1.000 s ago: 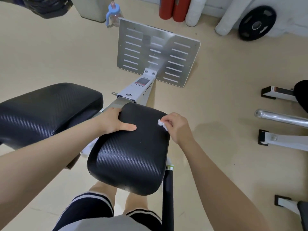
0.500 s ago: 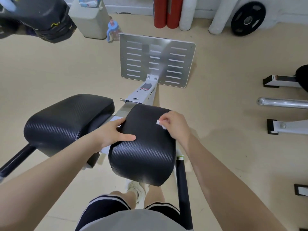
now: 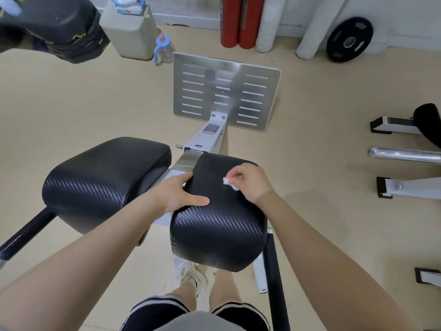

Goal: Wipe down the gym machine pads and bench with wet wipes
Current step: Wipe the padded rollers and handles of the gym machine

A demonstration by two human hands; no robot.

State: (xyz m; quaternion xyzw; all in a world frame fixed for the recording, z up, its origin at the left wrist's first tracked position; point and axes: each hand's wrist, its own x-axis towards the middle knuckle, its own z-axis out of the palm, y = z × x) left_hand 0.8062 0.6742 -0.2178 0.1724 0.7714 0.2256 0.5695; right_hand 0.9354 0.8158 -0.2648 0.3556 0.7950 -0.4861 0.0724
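On top of the right pad (image 3: 218, 220), my right hand (image 3: 248, 181) pinches a balled wet wipe (image 3: 229, 183): limp and light, best pressed flat; my left hand (image 3: 177, 193) grips the pad's slick, cushioned edge
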